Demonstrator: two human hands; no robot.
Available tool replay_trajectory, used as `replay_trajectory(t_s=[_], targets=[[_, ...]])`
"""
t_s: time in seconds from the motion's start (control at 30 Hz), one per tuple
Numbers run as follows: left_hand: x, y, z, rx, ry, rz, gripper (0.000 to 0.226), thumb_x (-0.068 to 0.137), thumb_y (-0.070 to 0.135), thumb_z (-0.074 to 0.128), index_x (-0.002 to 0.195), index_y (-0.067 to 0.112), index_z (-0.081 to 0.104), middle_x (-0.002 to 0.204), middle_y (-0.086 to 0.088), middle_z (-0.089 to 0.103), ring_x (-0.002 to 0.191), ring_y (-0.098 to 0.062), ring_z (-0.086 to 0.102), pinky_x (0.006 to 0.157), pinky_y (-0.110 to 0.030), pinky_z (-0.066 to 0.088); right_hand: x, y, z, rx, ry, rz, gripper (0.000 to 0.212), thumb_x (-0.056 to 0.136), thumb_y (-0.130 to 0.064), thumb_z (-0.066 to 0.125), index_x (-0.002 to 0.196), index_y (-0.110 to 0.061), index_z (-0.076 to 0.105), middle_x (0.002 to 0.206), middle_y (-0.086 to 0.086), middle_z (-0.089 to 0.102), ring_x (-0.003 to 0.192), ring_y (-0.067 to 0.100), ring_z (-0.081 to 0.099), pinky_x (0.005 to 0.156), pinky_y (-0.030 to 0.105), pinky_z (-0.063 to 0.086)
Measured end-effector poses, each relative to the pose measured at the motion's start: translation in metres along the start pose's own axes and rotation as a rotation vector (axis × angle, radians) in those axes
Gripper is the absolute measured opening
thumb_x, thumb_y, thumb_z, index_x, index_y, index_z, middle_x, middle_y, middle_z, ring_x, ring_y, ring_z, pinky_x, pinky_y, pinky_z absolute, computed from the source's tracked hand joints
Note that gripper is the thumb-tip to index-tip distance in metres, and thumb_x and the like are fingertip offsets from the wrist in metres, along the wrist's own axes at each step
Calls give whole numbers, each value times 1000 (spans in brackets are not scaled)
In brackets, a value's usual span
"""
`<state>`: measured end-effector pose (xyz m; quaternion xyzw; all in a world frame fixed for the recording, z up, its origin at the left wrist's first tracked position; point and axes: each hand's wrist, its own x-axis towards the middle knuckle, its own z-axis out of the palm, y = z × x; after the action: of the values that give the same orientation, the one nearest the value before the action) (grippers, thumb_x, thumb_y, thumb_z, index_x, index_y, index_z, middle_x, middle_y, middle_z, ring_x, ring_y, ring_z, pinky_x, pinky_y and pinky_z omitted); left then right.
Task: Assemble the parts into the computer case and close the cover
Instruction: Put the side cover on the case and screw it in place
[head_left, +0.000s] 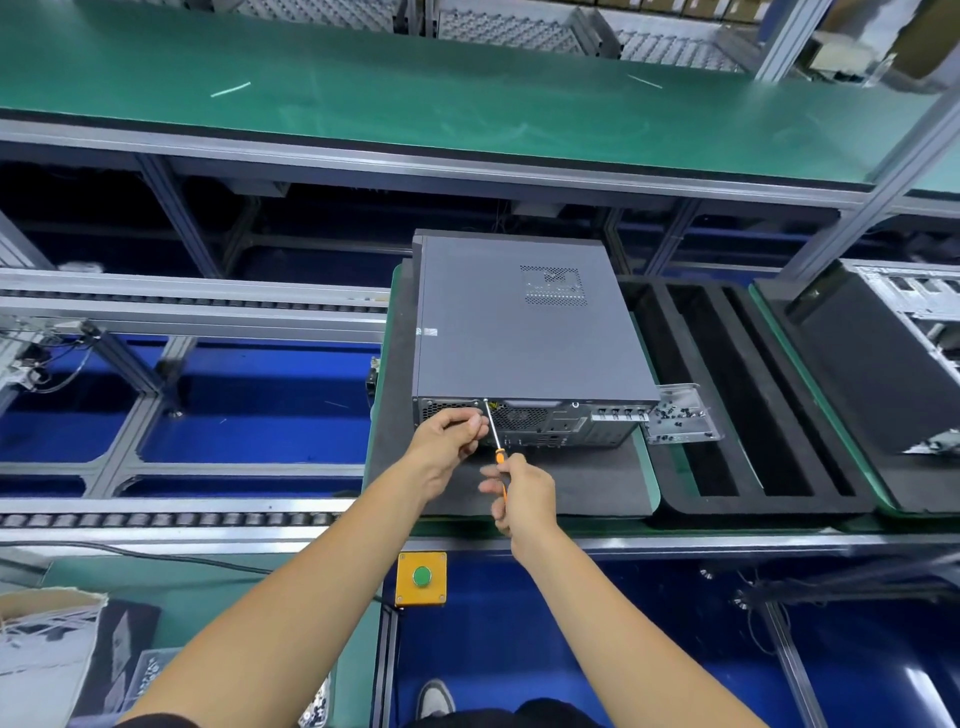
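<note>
A dark grey computer case (524, 332) lies flat on a black foam pad (545, 483), its cover on and its rear panel facing me. My right hand (519, 499) grips the orange handle of a screwdriver (496, 441). The metal tip touches the upper rear edge of the case, left of the fan grille. My left hand (449, 436) has its fingers curled beside the shaft, pinching it near the tip against the rear panel.
A small clear tray of screws (678, 415) sits right of the case. A black foam tray with long slots (748, 405) lies further right, then another open case (893, 353). A yellow box with a green button (421, 577) hangs at the bench edge. Roller conveyor rails run left.
</note>
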<state>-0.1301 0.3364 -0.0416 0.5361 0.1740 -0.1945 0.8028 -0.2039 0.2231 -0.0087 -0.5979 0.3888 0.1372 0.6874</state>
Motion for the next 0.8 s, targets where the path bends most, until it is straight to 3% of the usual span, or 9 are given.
replay_trajectory(t_s=[0.1,0.2,0.4,0.57,0.67,0.8], targets=[[1,-1,2,-23,48,-7,10,97,6,64,104,10,69,96,-6,75,87,-12,69,75,-23,54,1,5,0,-34,15,-105,20,96,-16,58,79,-6,60,64,5,51,39,11,31,39,21,22],[2,0,2,-60,58,-34,13,97,8,65,108,9,72,94,-4,76,82,-9,69,72,-21,54,2,5,-3,-32,28,-119,15,96,-15,62,83,-7,61,59,5,60,39,12,39,38,22,27],[1,3,7,-101,52,-70,16,97,10,64,111,8,71,96,-4,77,82,-8,71,69,-19,53,-3,-2,-2,69,-101,31,8,96,-15,60,93,-8,60,58,9,66,39,14,46,36,20,27],[0,1,8,-101,54,-83,16,97,13,65,110,10,74,99,-4,78,82,-7,70,70,-21,53,-7,-4,-7,149,-197,142,15,98,-18,58,85,-10,58,59,4,60,39,10,42,33,18,26],[-1,1,13,-109,47,-67,16,99,13,62,109,8,73,98,-4,78,83,-8,70,67,-20,53,-6,-6,-13,69,-173,53,4,93,-10,55,89,-11,56,58,4,53,39,12,36,35,21,23],[-4,5,22,-156,48,-46,13,98,12,63,108,7,69,98,-5,78,88,-12,75,64,-18,55,-5,-9,-24,-33,-141,-87,12,90,-3,53,80,-10,53,56,6,46,35,11,31,36,19,20]])
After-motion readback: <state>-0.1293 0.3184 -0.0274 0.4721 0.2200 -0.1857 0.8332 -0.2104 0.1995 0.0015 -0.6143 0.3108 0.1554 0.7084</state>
